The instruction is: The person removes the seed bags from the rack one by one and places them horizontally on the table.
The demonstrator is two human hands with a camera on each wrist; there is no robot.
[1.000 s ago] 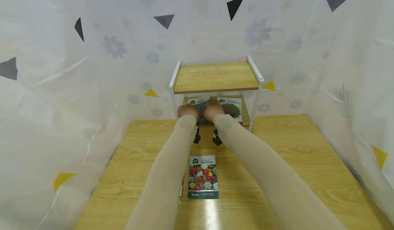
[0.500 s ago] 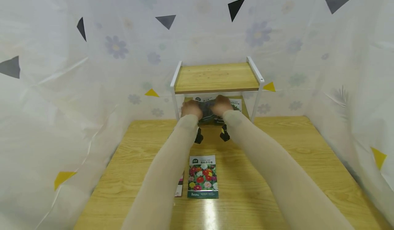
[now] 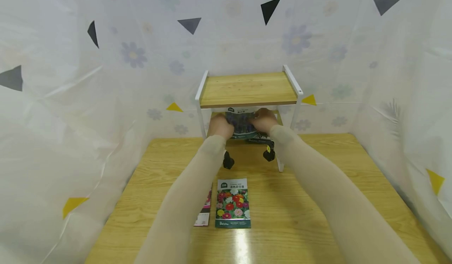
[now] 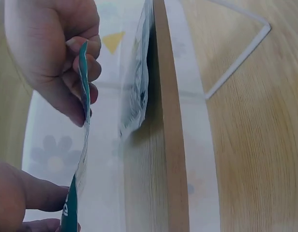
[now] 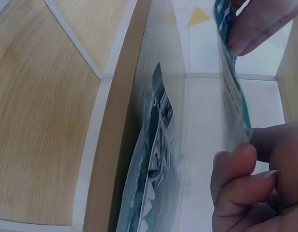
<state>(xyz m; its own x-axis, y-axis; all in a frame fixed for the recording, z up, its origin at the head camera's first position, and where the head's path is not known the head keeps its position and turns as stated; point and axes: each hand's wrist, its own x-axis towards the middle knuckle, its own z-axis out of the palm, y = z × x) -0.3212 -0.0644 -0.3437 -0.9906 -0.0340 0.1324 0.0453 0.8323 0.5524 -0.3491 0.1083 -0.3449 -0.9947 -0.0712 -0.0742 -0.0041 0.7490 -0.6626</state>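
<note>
At left, we see the bare left hand (image 3: 221,126) pinching one side of a thin, dark-purple, teal-banded packet (image 3: 241,123); the bare right hand (image 3: 265,121) pinches its opposite side, probably to prevent sagging. They hold it above the lower board (image 4: 146,186) of the white-framed wooden shelf (image 3: 247,89), likely to avoid rubbing the green-edged packet (image 5: 153,162) there.

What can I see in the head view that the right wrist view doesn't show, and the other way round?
Only the head view: the colourful flower packet on the table, part of another packet beside it, and the dark triangles on the wall.

Only the right wrist view: the held packet's pale reverse side, its print too blurred to read, and a close side-on look at the shelf packet.

Both: the left hand and right hand gripping the held packet.
</note>
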